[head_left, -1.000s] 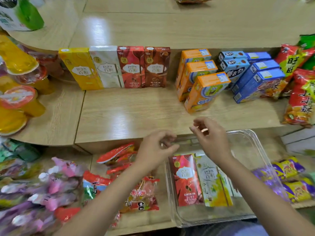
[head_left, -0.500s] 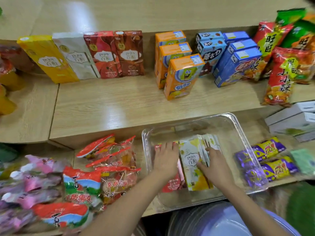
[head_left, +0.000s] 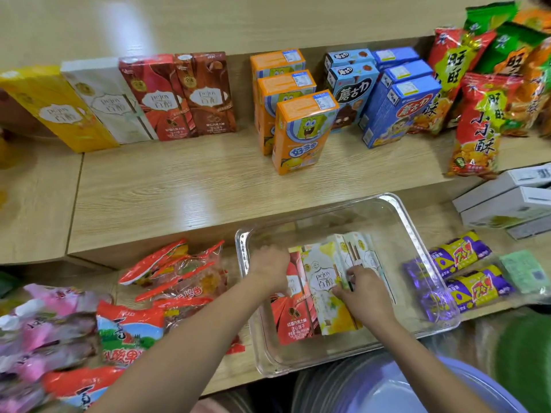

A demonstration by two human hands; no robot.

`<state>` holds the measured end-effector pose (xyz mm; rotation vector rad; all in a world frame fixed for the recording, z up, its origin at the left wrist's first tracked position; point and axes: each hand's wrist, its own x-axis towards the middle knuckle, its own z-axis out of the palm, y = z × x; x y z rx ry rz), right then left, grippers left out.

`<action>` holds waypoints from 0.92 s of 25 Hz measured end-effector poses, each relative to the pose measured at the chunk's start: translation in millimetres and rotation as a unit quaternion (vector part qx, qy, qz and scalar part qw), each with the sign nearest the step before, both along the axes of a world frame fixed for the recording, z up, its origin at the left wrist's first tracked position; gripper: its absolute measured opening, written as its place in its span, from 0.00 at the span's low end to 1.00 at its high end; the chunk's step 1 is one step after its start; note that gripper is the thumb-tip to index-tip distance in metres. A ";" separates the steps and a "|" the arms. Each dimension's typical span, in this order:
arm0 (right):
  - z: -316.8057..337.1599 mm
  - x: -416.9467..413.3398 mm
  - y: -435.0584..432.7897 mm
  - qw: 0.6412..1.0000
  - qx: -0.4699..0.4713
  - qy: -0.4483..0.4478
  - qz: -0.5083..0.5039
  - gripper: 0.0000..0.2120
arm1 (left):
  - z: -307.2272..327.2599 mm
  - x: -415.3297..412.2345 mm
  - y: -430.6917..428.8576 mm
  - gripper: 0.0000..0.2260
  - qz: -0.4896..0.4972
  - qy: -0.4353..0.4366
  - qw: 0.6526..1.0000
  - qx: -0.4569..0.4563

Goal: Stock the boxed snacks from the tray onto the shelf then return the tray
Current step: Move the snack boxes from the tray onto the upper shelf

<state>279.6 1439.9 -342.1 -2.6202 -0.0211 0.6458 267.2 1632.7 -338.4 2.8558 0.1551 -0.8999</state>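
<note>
As picking begins, left hand (head_left: 269,271) curls on red box (head_left: 293,320), right hand (head_left: 362,293) pinches pale box (head_left: 323,281) in tray (head_left: 417,234); next, probably: lift both to far shelf (head_left: 179,189).

Shelving: you face stepped tiers of pale wood-grain shelf (head_left: 179,189), each tier lower toward you.
Joint: a dark seam (head_left: 75,204) splits your middle tier at left.
Light: soft glare (head_left: 119,23) lies on the top board (head_left: 298,19).
</note>
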 end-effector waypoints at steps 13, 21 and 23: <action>56.1 -1.6 2.7 0.965 0.238 0.026 -0.105 0.16 | 100.2 -31.7 52.8 0.16 0.110 -0.136 0.947 -0.268; 109.8 16.3 41.4 0.908 0.409 -0.021 -0.095 0.14 | 201.2 -9.9 165.0 0.14 0.158 -0.325 0.908 -0.214; 110.8 13.8 52.0 0.906 0.413 -0.022 -0.085 0.15 | 211.4 6.2 189.1 0.14 0.160 -0.358 0.902 -0.179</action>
